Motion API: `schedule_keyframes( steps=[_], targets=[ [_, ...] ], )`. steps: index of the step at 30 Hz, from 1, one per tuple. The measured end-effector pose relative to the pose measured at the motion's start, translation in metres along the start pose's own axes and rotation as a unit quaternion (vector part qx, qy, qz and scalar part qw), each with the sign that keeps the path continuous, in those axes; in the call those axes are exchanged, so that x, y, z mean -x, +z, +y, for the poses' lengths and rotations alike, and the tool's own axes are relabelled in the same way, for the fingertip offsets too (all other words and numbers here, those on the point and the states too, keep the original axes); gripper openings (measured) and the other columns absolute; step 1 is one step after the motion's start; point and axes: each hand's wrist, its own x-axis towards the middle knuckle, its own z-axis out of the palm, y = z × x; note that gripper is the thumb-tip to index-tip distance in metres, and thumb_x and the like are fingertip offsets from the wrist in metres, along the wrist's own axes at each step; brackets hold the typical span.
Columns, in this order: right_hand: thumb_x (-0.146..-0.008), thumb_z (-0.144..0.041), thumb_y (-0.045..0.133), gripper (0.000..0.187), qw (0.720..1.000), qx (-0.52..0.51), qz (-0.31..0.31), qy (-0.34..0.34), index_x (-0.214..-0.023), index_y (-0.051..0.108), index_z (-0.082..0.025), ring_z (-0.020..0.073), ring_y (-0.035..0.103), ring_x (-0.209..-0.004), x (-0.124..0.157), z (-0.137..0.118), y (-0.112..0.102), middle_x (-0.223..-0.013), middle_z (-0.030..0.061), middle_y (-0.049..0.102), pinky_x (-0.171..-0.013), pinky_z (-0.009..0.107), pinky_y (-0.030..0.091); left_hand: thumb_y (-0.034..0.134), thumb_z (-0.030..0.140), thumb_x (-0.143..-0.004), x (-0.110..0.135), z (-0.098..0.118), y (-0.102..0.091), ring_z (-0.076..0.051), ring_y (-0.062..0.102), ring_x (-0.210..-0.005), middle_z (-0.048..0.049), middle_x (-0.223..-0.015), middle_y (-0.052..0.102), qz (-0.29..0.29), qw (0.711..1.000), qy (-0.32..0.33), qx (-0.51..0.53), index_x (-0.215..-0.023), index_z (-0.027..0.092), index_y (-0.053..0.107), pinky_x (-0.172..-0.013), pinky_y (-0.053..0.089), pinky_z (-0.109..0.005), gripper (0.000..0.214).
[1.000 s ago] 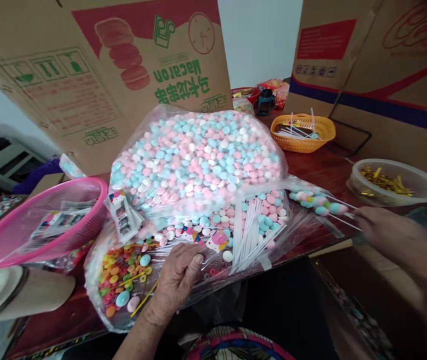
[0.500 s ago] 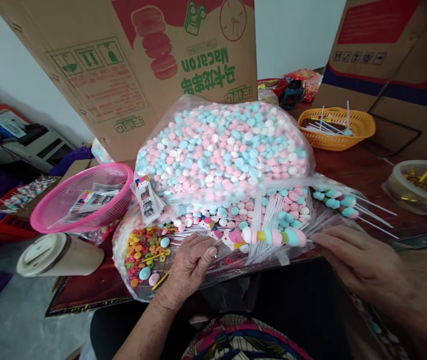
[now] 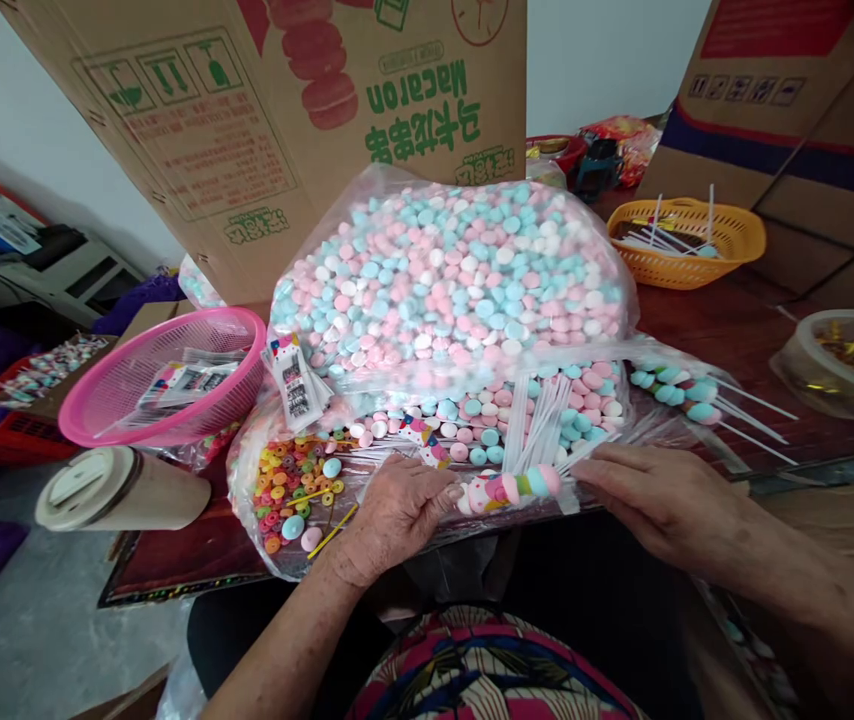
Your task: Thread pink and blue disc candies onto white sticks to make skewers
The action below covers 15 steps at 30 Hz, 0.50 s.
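A skewer of pastel marshmallow candies (image 3: 542, 483) lies sideways between my hands, in pink, blue and green. A printed wrapper with pink, white and yellow patches (image 3: 488, 492) is around its left part. My left hand (image 3: 406, 510) pinches the wrapper's left end between thumb and fingers. At the other end, my right hand (image 3: 648, 490) has its fingers closed by the skewer's tip, around what looks like its stick; the fingers hide most of it. Just behind lie white sticks (image 3: 543, 420), loose candies (image 3: 476, 432) and another printed wrapper (image 3: 427, 440).
A large clear bag of pastel candies (image 3: 457, 270) fills the middle. Left of it are a pink basket (image 3: 78, 405) with wrappers and a lidded cup (image 3: 123, 490). To the right are finished-looking skewers (image 3: 678, 392), a yellow basket (image 3: 742, 240) and a plastic tub (image 3: 809, 370). Cardboard boxes (image 3: 194, 130) stand behind.
The skewer and my right hand have moved left, toward my left hand. More of the candies are now inside the printed wrapper. The view has shifted slightly.
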Motion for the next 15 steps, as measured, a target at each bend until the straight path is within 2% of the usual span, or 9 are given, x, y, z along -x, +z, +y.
schedule_keyframes(
  steps=[2,4,6,9,12,15],
  targets=[
    [-0.087,-0.019,0.043,0.023,0.999,-0.016,-0.041,-0.023,-0.086,0.065,-0.021,0.0145,0.059,-0.07,-0.002,-0.002,0.003,-0.079,0.0054,0.065,-0.063,0.024,0.047,0.035,0.042,-0.094,0.001,0.0,0.001,-0.02,0.06,-0.085,-0.0067,-0.099,0.069,0.008,1.0,-0.017,-0.011,-0.119,0.021,0.057,-0.078,0.041,-0.034,0.04],
    [-0.088,-0.017,0.042,0.022,0.998,-0.03,-0.056,-0.02,-0.087,0.064,-0.02,0.0144,0.059,-0.069,-0.004,-0.003,0.005,-0.079,0.0055,0.064,-0.063,0.024,0.046,0.047,0.053,-0.086,0.0,0.002,0.002,-0.024,0.06,-0.094,-0.009,-0.109,0.067,-0.005,1.0,-0.024,-0.02,-0.126,0.019,0.051,-0.084,0.04,-0.039,0.052],
    [-0.088,-0.016,0.042,0.021,0.996,-0.045,-0.069,-0.022,-0.087,0.063,-0.02,0.014,0.058,-0.068,-0.006,-0.006,0.008,-0.079,0.0051,0.063,-0.062,0.023,0.044,0.058,0.055,-0.079,-0.003,0.006,0.005,-0.025,0.061,-0.096,-0.0074,-0.107,0.068,-0.042,0.998,-0.035,-0.013,-0.12,0.02,0.055,-0.088,0.04,-0.039,0.054],
    [-0.086,-0.013,0.042,0.021,0.992,-0.062,-0.101,-0.038,-0.084,0.062,-0.021,0.0133,0.057,-0.067,-0.008,-0.012,0.01,-0.076,0.0038,0.062,-0.06,0.022,0.042,0.06,0.045,-0.082,-0.009,0.011,0.008,-0.021,0.063,-0.091,-0.0012,-0.1,0.071,-0.093,0.993,-0.071,0.032,-0.111,0.026,0.061,-0.085,0.043,-0.033,0.035],
    [-0.085,-0.01,0.042,0.021,0.985,-0.064,-0.151,-0.059,-0.084,0.061,-0.02,0.0127,0.056,-0.064,-0.013,-0.019,0.011,-0.074,0.0023,0.061,-0.056,0.022,0.038,0.062,0.044,-0.08,-0.016,0.013,0.011,-0.02,0.063,-0.091,0.0004,-0.1,0.07,-0.11,0.987,-0.084,0.085,-0.111,0.029,0.062,-0.079,0.046,-0.029,0.035],
    [-0.083,-0.008,0.042,0.02,0.979,-0.044,-0.187,-0.074,-0.083,0.059,-0.018,0.0121,0.054,-0.061,-0.021,-0.024,0.011,-0.073,0.0017,0.06,-0.052,0.024,0.032,0.066,0.045,-0.075,-0.019,0.015,0.012,-0.021,0.063,-0.09,-0.0011,-0.101,0.069,-0.114,0.983,-0.089,0.114,-0.11,0.026,0.063,-0.076,0.047,-0.029,0.039]
  ],
)
